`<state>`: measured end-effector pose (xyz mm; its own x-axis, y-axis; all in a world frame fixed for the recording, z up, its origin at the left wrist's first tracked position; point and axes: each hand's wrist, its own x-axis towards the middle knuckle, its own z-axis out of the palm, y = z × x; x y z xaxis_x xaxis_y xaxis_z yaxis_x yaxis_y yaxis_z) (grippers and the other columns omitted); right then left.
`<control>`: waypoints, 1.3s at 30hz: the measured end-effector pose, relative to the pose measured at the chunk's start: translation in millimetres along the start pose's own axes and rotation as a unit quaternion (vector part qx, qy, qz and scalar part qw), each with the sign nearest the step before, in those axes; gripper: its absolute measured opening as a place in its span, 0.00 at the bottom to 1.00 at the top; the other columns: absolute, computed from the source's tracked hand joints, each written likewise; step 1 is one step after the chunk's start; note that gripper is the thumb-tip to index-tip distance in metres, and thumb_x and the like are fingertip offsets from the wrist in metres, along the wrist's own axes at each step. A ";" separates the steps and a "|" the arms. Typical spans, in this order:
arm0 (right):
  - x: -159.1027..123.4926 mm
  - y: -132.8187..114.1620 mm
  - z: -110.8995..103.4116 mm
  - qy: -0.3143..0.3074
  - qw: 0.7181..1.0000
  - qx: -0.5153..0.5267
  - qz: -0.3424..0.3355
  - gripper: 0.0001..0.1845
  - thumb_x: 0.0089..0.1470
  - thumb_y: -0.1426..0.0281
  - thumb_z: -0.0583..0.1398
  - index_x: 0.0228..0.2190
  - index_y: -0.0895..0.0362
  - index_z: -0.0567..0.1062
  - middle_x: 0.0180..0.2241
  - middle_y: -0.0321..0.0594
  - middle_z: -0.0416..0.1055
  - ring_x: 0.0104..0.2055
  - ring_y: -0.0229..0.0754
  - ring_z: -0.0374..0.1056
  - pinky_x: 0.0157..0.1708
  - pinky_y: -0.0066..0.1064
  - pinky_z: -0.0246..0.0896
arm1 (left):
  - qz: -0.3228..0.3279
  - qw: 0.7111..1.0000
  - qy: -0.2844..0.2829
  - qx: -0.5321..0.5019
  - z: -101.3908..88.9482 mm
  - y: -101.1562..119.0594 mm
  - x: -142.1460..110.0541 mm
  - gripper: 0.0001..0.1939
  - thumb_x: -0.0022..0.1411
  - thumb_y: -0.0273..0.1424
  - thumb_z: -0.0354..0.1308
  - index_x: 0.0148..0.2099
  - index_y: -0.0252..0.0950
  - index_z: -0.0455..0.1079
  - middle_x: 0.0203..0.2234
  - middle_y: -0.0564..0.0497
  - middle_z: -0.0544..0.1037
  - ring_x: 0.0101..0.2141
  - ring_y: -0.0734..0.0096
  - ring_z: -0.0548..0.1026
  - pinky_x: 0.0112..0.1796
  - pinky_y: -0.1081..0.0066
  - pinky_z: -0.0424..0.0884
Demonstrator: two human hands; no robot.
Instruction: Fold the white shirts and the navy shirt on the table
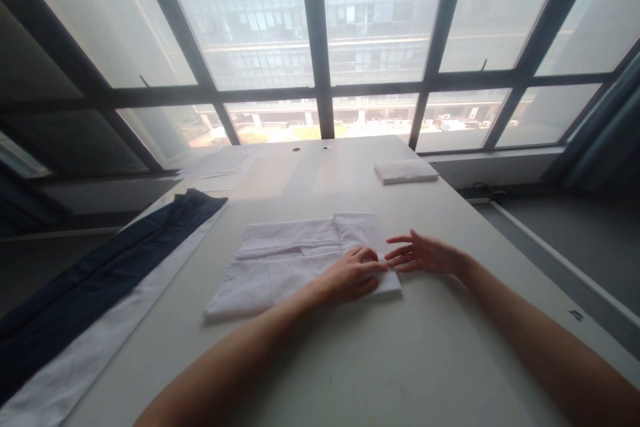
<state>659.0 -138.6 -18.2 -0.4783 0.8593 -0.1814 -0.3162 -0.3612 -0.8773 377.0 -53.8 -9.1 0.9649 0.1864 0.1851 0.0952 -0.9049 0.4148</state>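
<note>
Two bare forearms (250, 350) reach in from the lower corners, nearest the viewer, angled toward each other over a table. Across the top half runs a wall of windows (265, 20) with dark frames, a hazy, sunlit building showing through the glass. Below it, a long white table (400, 360) stretches away toward the windows. Along its left edge lies a long dark navy cloth (100, 273), with a white fabric strip (133, 307) showing along its near side. At far right hangs a blue-gray curtain (607, 127). Mid-table, in front of the person, a white cloth (285, 267) lies flat in folded layers, its right end turned over into a panel. On that end rests the left hand (357, 273), palm down, fingers bent onto the fabric; whether they pinch it cannot be told. Just beside the same end, the right hand (427, 253) is loose and empty, fingers spread toward the left hand's fingertips. Farther back, near the table's right edge, sits a smaller folded white bundle (406, 171). Smallest are two round holes (296, 149) at the far end and a dark mark (576, 315) near the right edge.
</note>
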 end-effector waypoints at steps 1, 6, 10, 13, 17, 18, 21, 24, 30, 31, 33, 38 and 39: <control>-2.6 1.1 0.9 -0.012 1.000 -0.004 0.006 0.33 0.68 0.48 0.45 0.60 0.56 0.68 0.58 0.54 0.71 0.59 0.53 0.69 0.62 0.51 0.56 | 0.003 1.000 0.003 0.007 1.1 -1.0 0.1 0.20 0.70 0.34 0.56 0.62 0.48 0.68 0.57 0.49 0.70 0.58 0.61 0.66 0.61 0.61 0.60; -0.2 11.9 11.0 -0.104 0.991 0.007 0.090 0.39 0.64 0.42 0.46 0.56 0.60 0.72 0.56 0.59 0.72 0.56 0.56 0.72 0.56 0.47 0.63 | 0.016 0.996 -0.001 0.084 9.1 -9.7 2.1 0.30 0.70 0.36 0.55 0.71 0.40 0.56 0.67 0.42 0.61 0.69 0.50 0.51 0.67 0.45 0.41; 4.1 17.3 11.7 -0.132 0.985 0.016 0.109 0.40 0.63 0.41 0.48 0.58 0.60 0.71 0.58 0.60 0.70 0.57 0.58 0.71 0.52 0.47 0.67 | 0.018 0.994 -0.030 0.101 10.6 -13.0 3.9 0.29 0.72 0.40 0.52 0.71 0.40 0.55 0.68 0.43 0.60 0.69 0.51 0.50 0.67 0.45 0.41; 3.0 17.9 8.6 -0.143 0.981 0.016 0.129 0.43 0.62 0.39 0.46 0.56 0.61 0.73 0.58 0.61 0.71 0.55 0.59 0.72 0.48 0.47 0.70 | 0.014 0.994 -0.038 0.105 9.1 -12.2 4.5 0.29 0.72 0.40 0.52 0.71 0.39 0.55 0.69 0.42 0.59 0.69 0.53 0.51 0.67 0.47 0.42; -0.5 15.3 9.1 -0.131 0.985 0.019 0.107 0.45 0.63 0.39 0.43 0.53 0.63 0.76 0.55 0.61 0.73 0.55 0.59 0.73 0.49 0.46 0.69 | 0.018 0.992 -0.047 0.118 8.5 -11.8 3.9 0.29 0.73 0.40 0.50 0.72 0.39 0.54 0.70 0.42 0.57 0.70 0.54 0.49 0.67 0.47 0.42; -1.3 13.8 9.2 -0.117 0.989 0.023 0.085 0.45 0.63 0.39 0.42 0.53 0.63 0.75 0.56 0.61 0.72 0.55 0.59 0.72 0.50 0.47 0.69 | 0.020 0.991 -0.049 0.121 8.6 -12.1 3.6 0.30 0.73 0.41 0.49 0.72 0.39 0.53 0.70 0.42 0.56 0.70 0.53 0.49 0.67 0.47 0.42; -1.5 8.4 4.3 -0.039 0.998 0.047 0.003 0.45 0.65 0.41 0.38 0.56 0.63 0.73 0.59 0.59 0.69 0.57 0.57 0.71 0.52 0.47 0.67 | 0.028 0.990 -0.055 0.127 7.8 -13.1 3.0 0.31 0.74 0.41 0.48 0.73 0.39 0.50 0.70 0.42 0.55 0.70 0.53 0.48 0.67 0.46 0.41; 2.9 5.7 -8.5 0.084 0.987 0.102 -0.091 0.42 0.68 0.45 0.37 0.55 0.61 0.74 0.57 0.56 0.72 0.56 0.52 0.72 0.56 0.46 0.64 | 0.031 0.990 -0.056 0.126 4.6 -11.5 3.0 0.31 0.74 0.42 0.47 0.73 0.38 0.50 0.70 0.42 0.55 0.70 0.53 0.48 0.67 0.45 0.41; 12.0 7.6 -22.5 0.223 0.941 0.180 -0.180 0.34 0.70 0.51 0.41 0.48 0.58 0.77 0.47 0.51 0.79 0.45 0.46 0.76 0.49 0.41 0.70 | 0.066 0.988 -0.079 0.112 -7.2 2.9 3.2 0.37 0.66 0.49 0.58 0.72 0.46 0.54 0.69 0.45 0.58 0.70 0.48 0.50 0.66 0.40 0.39; 12.2 7.6 -21.7 0.223 0.942 0.179 -0.177 0.33 0.70 0.51 0.41 0.48 0.58 0.77 0.47 0.51 0.79 0.45 0.46 0.76 0.48 0.41 0.70 | 0.070 0.987 -0.087 0.112 -10.7 5.0 3.1 0.36 0.65 0.47 0.60 0.71 0.47 0.56 0.69 0.46 0.59 0.69 0.48 0.51 0.66 0.40 0.40; 12.0 7.3 -19.9 0.224 0.942 0.178 -0.174 0.33 0.70 0.51 0.41 0.48 0.58 0.77 0.46 0.51 0.79 0.44 0.47 0.76 0.47 0.42 0.71 | 0.069 0.987 -0.099 0.106 -20.7 7.5 2.9 0.34 0.65 0.44 0.62 0.70 0.49 0.58 0.68 0.48 0.61 0.69 0.48 0.52 0.66 0.42 0.42; 12.7 8.8 -20.2 0.224 0.943 0.175 -0.175 0.32 0.70 0.51 0.42 0.48 0.58 0.77 0.46 0.52 0.79 0.43 0.47 0.76 0.46 0.41 0.71 | -0.005 0.995 -0.078 0.061 -58.5 1.2 0.5 0.25 0.72 0.43 0.54 0.67 0.44 0.62 0.62 0.45 0.68 0.60 0.56 0.68 0.59 0.59 0.63; 13.2 9.3 -20.7 0.222 0.943 0.174 -0.175 0.32 0.70 0.51 0.42 0.48 0.58 0.77 0.46 0.52 0.79 0.44 0.47 0.76 0.46 0.41 0.71 | -0.043 0.995 -0.062 0.069 -65.8 -1.2 -0.6 0.22 0.72 0.41 0.54 0.64 0.42 0.65 0.59 0.44 0.71 0.56 0.57 0.71 0.56 0.60 0.67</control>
<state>666.7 -123.1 -38.0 0.0704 0.9870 -0.1442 -0.6773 -0.0588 -0.7333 360.1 -27.7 48.9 0.9737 0.2244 0.0399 0.2030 -0.9334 0.2960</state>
